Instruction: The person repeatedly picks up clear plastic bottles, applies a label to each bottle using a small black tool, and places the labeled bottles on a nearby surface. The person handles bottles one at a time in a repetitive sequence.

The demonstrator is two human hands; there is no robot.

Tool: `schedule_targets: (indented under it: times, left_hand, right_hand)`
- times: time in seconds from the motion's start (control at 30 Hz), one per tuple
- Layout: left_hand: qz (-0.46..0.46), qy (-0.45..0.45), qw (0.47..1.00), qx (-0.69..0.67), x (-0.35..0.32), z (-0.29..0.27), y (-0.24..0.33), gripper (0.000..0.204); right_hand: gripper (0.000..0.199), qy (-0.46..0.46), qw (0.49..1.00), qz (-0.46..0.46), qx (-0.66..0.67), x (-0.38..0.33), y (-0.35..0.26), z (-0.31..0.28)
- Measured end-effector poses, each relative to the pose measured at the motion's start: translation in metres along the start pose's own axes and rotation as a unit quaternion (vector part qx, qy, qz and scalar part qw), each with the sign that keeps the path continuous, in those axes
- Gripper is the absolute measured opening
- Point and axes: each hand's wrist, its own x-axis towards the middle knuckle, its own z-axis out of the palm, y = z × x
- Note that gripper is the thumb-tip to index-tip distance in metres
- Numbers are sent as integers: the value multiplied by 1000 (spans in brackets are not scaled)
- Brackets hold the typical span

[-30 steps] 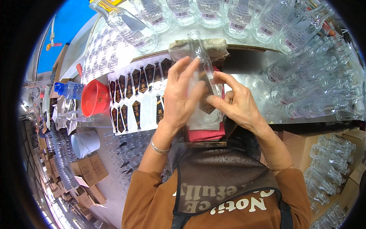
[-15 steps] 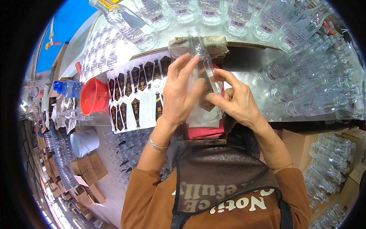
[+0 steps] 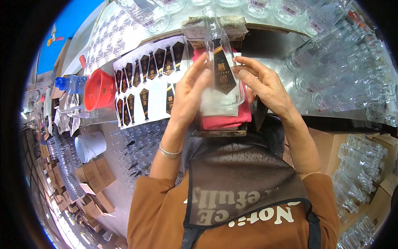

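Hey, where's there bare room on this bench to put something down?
Bare metal tabletop shows between the cloth roll and the clear bottles on the right, beyond the right hand. Crowded: the far edge, lined with labelled bottles, and the left, with the label sheet and red bowl.

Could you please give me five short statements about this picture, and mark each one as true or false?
1. A clear glass bottle is between the left hand and the right hand. True.
2. A dark tie-shaped label shows on this bottle. True.
3. This bottle stands upright. False: it lies with its neck over a pale cloth roll.
4. The red bowl is right of the label sheet. False: the red bowl is left of the label sheet.
5. A bracelet is on the left wrist. True.
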Motion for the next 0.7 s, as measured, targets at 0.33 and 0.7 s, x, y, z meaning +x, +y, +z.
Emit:
schedule_targets:
  times: [0.33,0.7]
  left_hand:
    - [29,-10,999,-18,-12,11,1,63]
    - [35,2,999,-25,-13,12,-3,63]
  right_hand:
    - [59,22,1000,-15,-16,-1,4,9]
    - [57,15,999,-29,13,1,14,9]
